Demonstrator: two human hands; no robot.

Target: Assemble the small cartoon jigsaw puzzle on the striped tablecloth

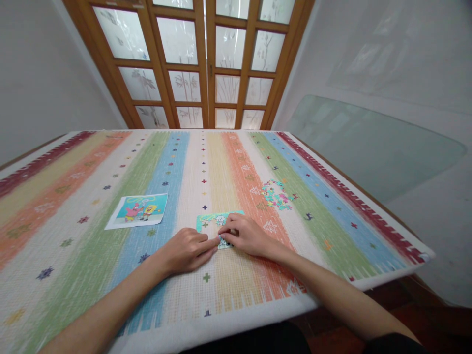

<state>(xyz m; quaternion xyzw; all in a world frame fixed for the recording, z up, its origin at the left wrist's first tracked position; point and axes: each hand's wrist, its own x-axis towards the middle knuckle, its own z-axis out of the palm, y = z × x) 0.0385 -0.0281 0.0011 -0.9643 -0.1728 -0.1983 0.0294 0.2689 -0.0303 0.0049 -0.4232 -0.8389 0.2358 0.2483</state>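
A partly assembled jigsaw puzzle point(205, 217), turquoise with a cartoon figure, lies flat on the table in front of me. Its middle and lower left are a gap through which the tablecloth shows. My left hand point(190, 249) rests at the lower left of the puzzle, fingers together and the index fingertip at the lower joined pieces. Over the right side lies my right hand point(246, 234), thumb and fingers pinched close to the left fingertip. What either hand grips is too small or covered to make out. Part of the puzzle is hidden under the right hand.
Loose puzzle pieces point(277, 195) are spread in a patch to the right, beyond my right hand. A printed cartoon picture point(138, 211) lies to the left. A striped tablecloth point(217, 172) covers the table. Wooden doors with glass panes point(180, 39) stand behind it.
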